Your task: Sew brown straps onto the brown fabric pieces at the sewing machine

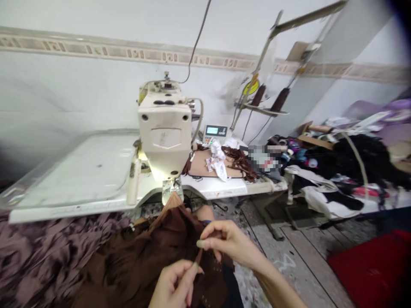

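Dark brown fabric (138,261) lies draped over my lap. Its lighter tan edge (173,203) runs up to the needle area of a cream sewing machine (165,137), whose lamp is lit. Low in the view, my left hand (178,282) pinches a narrow brown strip (199,256) between thumb and finger. A little above and to the right, my right hand (224,241) pinches the same strip, with thumb and forefinger pressed together. Whether the strip is part of the larger fabric I cannot tell.
Mauve ruffled fabric (54,256) is heaped at left below the white machine table (80,171). Brown scraps and a white cloth (218,160) lie right of the machine. Brown thread cones (281,100) stand on a rack. A red cloth (375,267) is at lower right.
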Demonstrator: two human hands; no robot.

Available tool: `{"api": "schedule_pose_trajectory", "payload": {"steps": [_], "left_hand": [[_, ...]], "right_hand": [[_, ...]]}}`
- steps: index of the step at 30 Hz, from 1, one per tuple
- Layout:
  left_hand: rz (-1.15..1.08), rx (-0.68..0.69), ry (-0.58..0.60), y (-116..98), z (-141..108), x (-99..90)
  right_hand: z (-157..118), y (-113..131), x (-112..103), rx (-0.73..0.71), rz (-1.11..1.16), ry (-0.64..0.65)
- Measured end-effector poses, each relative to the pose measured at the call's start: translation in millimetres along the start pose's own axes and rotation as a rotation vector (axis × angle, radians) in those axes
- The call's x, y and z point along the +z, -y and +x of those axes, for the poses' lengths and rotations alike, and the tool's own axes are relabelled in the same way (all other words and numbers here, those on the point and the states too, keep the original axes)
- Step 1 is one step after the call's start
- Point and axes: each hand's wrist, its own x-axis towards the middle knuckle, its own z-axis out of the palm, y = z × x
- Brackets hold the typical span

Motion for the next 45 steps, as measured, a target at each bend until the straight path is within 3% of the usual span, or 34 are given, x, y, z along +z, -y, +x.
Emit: {"api": "schedule_pose_trajectory", "payload": {"steps": [5,8,11,14,16,20,25,30,33,37,42,45], "left_hand": [[-0.155,-0.075,-0.006,-21,-7,-9.6],[0.02,0.022,-0.012,-30,-9,-18.6],[0.431,0.423,-0.126,-45,-10,-30.6],[0.792,0.857,-0.408,-65,-5,-41.9],[1.015,0.989,-0.583,-78,3,-45.7],[1.353,0.997,-0.739,-90,28,-42.6],[1.373,1.022,-0.826,-85,53,-39.6],[1.261,1.124,-0.747,-82,53,-50.6],[1.221,1.137,-0.69,-80,53,-56.9],[1.176,1.183,-0.698,-79,56,-59.7],[1.2,1.175,-0.674,-83,55,-60.4],[1.212,1.175,-0.677,-86,54,-62.2]], "right_hand": [[25,4,14,-0.177,-0.083,-0.13],[33,8,16,-0.229,-0.085,-0.182],[34,13,17,-0.126,0.0,-0.11],[32,14,17,-0.053,-0.018,0.017],[30,11,21,-0.015,-0.036,0.078],[26,-6,34,0.043,-0.034,0.109],[21,-21,48,-0.024,-0.065,0.101],[25,0,47,-0.062,0.012,-0.079],[36,24,44,-0.147,-0.04,-0.113],[62,49,42,-0.287,-0.081,-0.174],[100,46,42,-0.516,-0.204,-0.307],[113,32,44,-0.435,-0.113,-0.376]]}}
